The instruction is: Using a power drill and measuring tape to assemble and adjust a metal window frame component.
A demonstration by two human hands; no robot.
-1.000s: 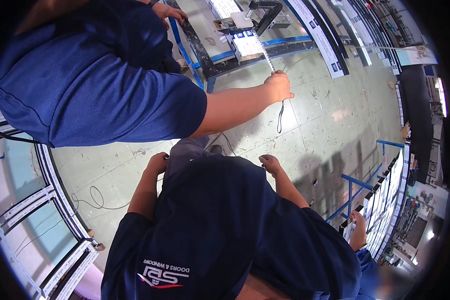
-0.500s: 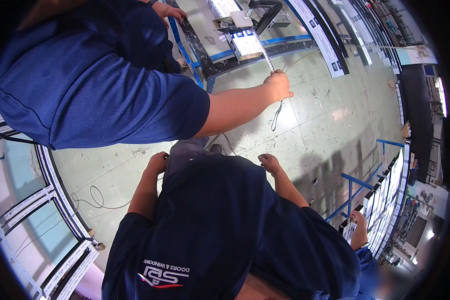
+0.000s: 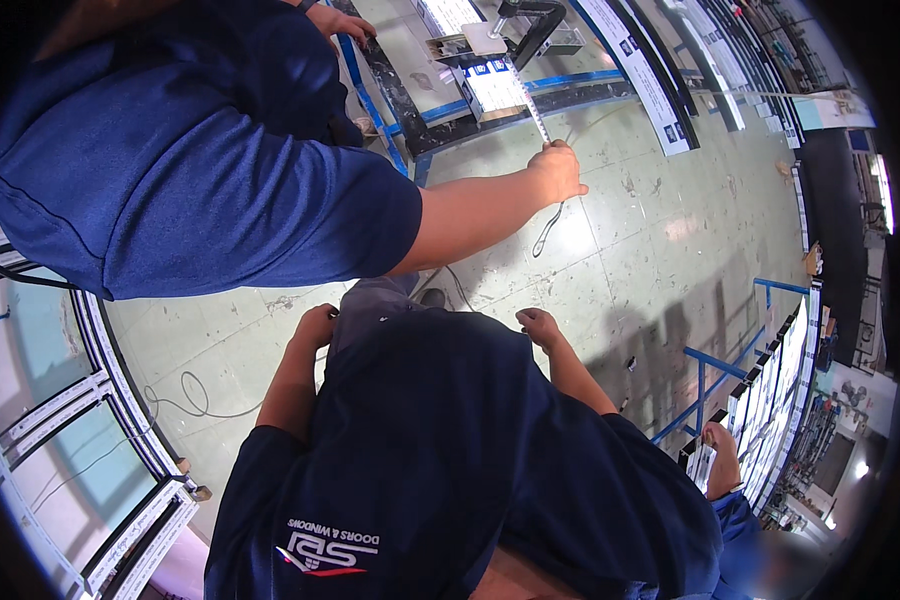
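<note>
My left hand hangs beside my grey trousers. Its fingers are curled in, with a small dark spot at their tips that I cannot make out. On the other side of my navy shirt, my right hand is loosely closed over the floor, with nothing showing in it. Ahead of me, a co-worker's hand grips the end of a tape measure, its blade running to a film-covered profile. A clamp sits on that profile. The co-worker's other hand rests near a blue metal frame.
Long film-covered profiles lie at the far right. A window frame stands at the left, with a cable on the floor beside it. At the right, another person's hand is near a rack of profiles.
The loop strap below the co-worker's tape hand has swung slightly. The hand of the person at the right has shifted a little. My own hands have not visibly moved.
</note>
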